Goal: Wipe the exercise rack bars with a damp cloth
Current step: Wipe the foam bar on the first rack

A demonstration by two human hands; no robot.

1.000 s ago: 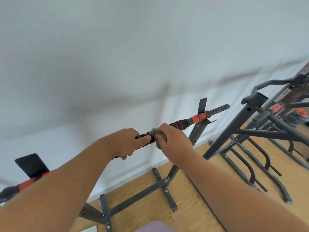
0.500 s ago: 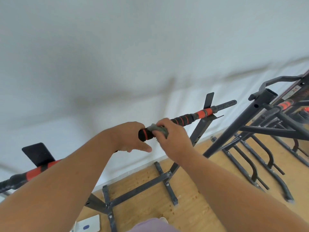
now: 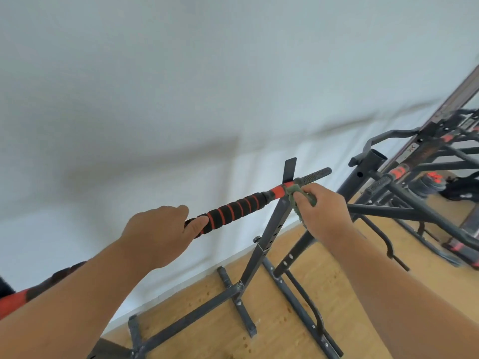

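Right hand (image 3: 322, 215): fingers curled round green cloth (image 3: 298, 198), pressing it on bar (image 3: 238, 208) near its far end. Left hand (image 3: 158, 234) grips the black-and-red foam padding. Bar's near end hidden behind left forearm.

Both bare forearms are reaching forward and upward from the lower corners of the view, the left from the lower left and the right from the lower right. The left hand (image 3: 158, 234) is gripping the bar (image 3: 233, 209), knuckles up, with its thumb lying along the near side of the foam. The right hand (image 3: 324, 211), farther along and well apart from the left, is curling its fingers round a green cloth (image 3: 298, 195) and pressing it against the bar.
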